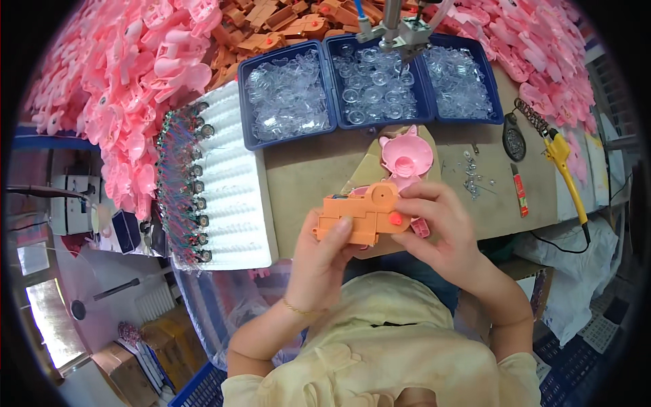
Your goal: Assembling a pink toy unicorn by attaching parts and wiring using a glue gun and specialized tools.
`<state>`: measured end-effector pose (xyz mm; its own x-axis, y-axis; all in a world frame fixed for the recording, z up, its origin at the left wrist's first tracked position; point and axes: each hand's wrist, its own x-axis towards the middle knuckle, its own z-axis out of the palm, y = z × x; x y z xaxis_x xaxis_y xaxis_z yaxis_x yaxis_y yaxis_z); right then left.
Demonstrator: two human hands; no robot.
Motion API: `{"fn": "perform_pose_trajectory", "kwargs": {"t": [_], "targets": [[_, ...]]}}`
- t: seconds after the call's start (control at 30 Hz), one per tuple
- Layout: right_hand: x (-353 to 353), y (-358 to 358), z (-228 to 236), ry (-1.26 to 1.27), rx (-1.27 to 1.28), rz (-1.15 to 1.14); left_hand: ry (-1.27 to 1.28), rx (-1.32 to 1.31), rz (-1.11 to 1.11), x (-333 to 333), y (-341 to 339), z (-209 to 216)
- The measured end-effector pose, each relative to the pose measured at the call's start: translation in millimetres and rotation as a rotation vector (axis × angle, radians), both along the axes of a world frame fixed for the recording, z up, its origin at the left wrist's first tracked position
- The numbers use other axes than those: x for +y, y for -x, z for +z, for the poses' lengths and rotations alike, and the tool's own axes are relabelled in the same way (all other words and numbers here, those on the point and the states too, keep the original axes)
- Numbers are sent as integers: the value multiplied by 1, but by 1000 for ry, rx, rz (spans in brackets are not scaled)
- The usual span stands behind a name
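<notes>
Between my two hands is an orange plastic toy housing point(359, 218) with a round end and a small red button on its right side. My left hand point(324, 254) grips its left end, thumb across the front face. At the right end, the fingers of my right hand point(437, 224) close around the round part near the button. Just beyond the housing, a pink animal-shaped shell point(407, 154) with ears and a round recess lies on a tan fixture point(369, 161). Some pink plastic shows beneath the housing, mostly hidden by it.
Three joined blue bins point(286, 139) hold clear plastic parts. On the left a white foam tray point(237, 203) carries wired components. Pink shells point(163, 61) and orange housings point(271, 24) are heaped behind. Screws point(471, 178), a red cutter point(520, 190) and a yellow soldering iron point(566, 169) lie right; a metal tool head point(405, 30) hangs above.
</notes>
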<state>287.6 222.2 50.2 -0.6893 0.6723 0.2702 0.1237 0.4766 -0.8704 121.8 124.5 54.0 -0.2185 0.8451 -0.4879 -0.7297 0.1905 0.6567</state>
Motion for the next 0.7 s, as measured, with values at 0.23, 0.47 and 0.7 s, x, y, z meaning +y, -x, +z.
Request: {"fn": "perform_pose_trajectory", "kwargs": {"t": [0.23, 0.47, 0.7], "targets": [[13, -14, 19, -218, -98, 163, 126, -8, -442, 0, 37, 11], [8, -6, 31, -637, -415, 101, 5, 355, -321, 3, 20, 12], [15, 5, -1, -516, -154, -163, -214, 760, -24, 5, -20, -8]]}}
